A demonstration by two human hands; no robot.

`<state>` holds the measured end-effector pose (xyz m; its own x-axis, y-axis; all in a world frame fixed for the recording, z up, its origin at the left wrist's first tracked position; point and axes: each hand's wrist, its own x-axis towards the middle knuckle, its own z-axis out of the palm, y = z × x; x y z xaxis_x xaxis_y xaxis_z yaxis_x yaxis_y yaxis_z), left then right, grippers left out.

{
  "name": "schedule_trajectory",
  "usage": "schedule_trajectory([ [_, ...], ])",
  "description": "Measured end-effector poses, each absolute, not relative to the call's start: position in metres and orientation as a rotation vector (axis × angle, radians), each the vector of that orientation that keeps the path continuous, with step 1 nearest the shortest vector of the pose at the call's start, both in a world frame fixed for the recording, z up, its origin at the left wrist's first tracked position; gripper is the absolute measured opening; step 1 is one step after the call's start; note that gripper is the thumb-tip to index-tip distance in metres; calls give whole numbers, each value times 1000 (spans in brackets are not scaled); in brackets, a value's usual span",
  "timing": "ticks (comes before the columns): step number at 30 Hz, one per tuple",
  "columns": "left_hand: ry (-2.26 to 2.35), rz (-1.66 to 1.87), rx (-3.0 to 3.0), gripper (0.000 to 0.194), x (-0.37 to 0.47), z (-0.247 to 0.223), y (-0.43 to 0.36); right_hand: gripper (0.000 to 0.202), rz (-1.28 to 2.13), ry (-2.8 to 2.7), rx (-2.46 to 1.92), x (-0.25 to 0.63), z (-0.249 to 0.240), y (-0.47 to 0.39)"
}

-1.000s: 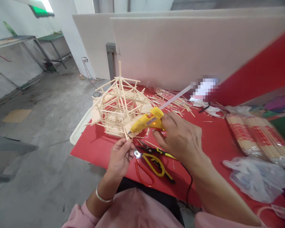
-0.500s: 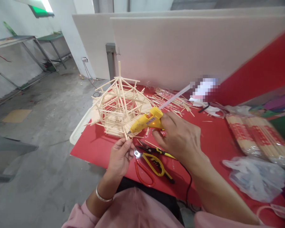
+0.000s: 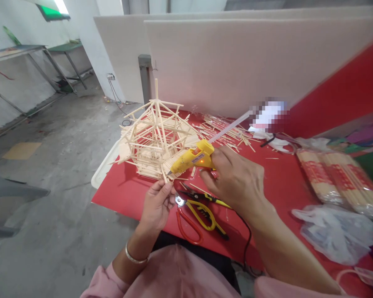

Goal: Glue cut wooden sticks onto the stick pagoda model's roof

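A pavilion-like frame of thin wooden sticks point(image 3: 157, 124) stands at the left end of the red tabletop. My left hand point(image 3: 158, 203) pinches the end of a small stick point(image 3: 165, 177) at the frame's front lower corner. In my right hand point(image 3: 238, 174) is a yellow glue gun point(image 3: 194, 157), its tip touching or very close to that stick just above my left fingertips. A clear glue stick point(image 3: 231, 125) juts from the gun's back. Right of my left hand lie red-and-yellow-handled scissors point(image 3: 189, 225) and black-and-yellow pliers point(image 3: 216, 200).
Loose sticks point(image 3: 226, 130) lie behind the gun. Bundled sticks point(image 3: 345, 176) and a clear plastic bag point(image 3: 338, 231) are at the right. White boards point(image 3: 251, 62) stand behind the table. The gun's black cord point(image 3: 248, 240) hangs over the front edge.
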<state>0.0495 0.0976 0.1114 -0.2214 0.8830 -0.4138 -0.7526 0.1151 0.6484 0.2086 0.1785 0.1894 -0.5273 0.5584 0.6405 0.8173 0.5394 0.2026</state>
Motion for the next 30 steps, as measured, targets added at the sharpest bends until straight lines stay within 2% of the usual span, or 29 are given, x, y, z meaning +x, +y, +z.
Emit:
schedule_trajectory([
  [21,950,1568,199,40,50,111,95,27,-627,-2281,-1092,221,186,170],
  [27,959,1564,196,39,51,113,95,30,-484,-2211,-1243,225,177,171],
  [30,957,1572,191,39,51,112,95,34,-303,-2143,-1346,241,173,169],
])
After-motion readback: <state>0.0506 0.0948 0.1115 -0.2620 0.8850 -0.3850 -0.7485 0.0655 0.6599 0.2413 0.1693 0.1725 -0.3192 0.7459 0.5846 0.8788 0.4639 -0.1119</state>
